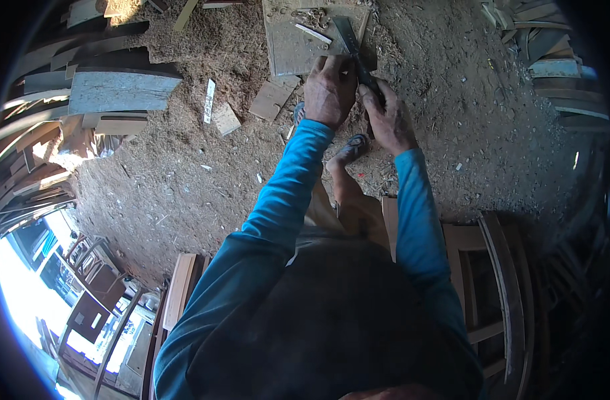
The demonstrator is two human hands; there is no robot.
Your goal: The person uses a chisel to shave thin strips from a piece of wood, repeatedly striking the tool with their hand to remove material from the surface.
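And the dark long-bladed tool [345,36] is held over the near right corner of the wooden board [286,52], its handle wrapped by the right hand [387,115]! Beside it, the grip of the left hand [331,93] is curled, contents hidden. Stiff, probably weighty, best taken by the handle.

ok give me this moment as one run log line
right hand: closed on dark tool | left hand: beside tool, hold unclear | wooden board: ahead, pale strip on it
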